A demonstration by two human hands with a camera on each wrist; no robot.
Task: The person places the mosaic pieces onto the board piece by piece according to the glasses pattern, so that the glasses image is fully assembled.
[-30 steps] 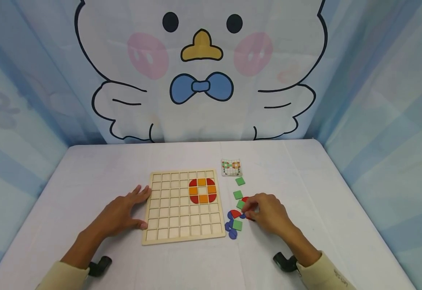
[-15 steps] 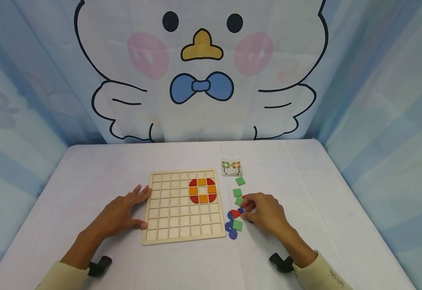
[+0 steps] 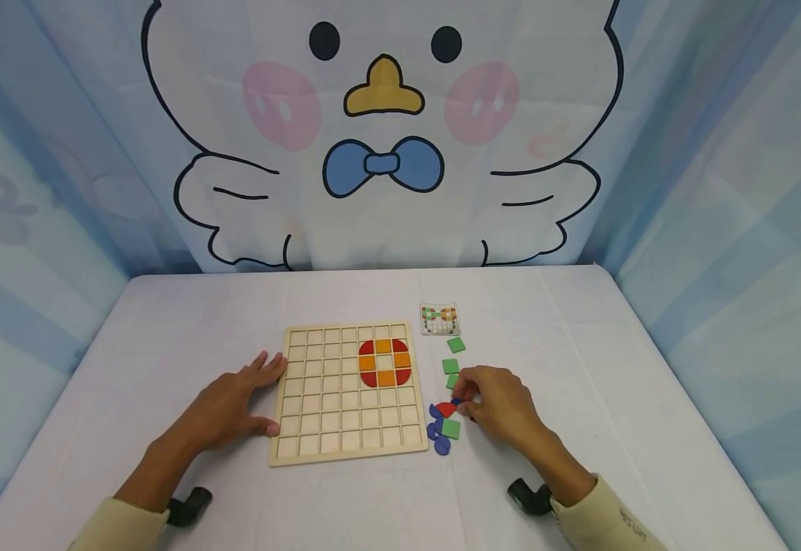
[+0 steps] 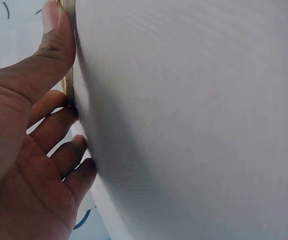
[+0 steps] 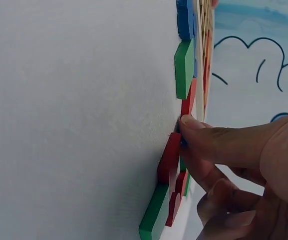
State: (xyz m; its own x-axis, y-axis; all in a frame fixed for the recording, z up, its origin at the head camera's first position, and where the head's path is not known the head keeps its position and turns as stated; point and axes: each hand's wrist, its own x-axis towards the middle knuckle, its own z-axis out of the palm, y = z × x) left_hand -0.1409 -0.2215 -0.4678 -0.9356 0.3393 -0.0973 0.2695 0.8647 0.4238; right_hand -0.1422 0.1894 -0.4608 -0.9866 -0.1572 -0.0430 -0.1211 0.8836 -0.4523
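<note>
In the head view, a wooden grid board (image 3: 331, 398) has red rounded tiles and orange square tiles (image 3: 386, 378) set in a ring at its upper right. My left hand (image 3: 238, 398) rests on the table, thumb and fingertips touching the board's left edge. To the right of the board, my right hand (image 3: 499, 405) pinches a small blue tile (image 3: 456, 401) between thumb and fingers, low among the loose pieces. A red rounded tile (image 3: 445, 409) lies beside it. The right wrist view shows the thumb (image 5: 198, 132) covering most of the blue tile.
Several green square tiles (image 3: 450, 429) and blue rounded tiles (image 3: 442, 445) lie loose along the board's right side. A small pattern card (image 3: 438, 318) lies behind them. A printed curtain (image 3: 386, 222) stands at the table's back edge.
My right hand has shifted slightly left with the blue tile at its fingertips. The red tile beside it slid a little left, and two green tiles moved slightly farther back. My left hand stayed still.
</note>
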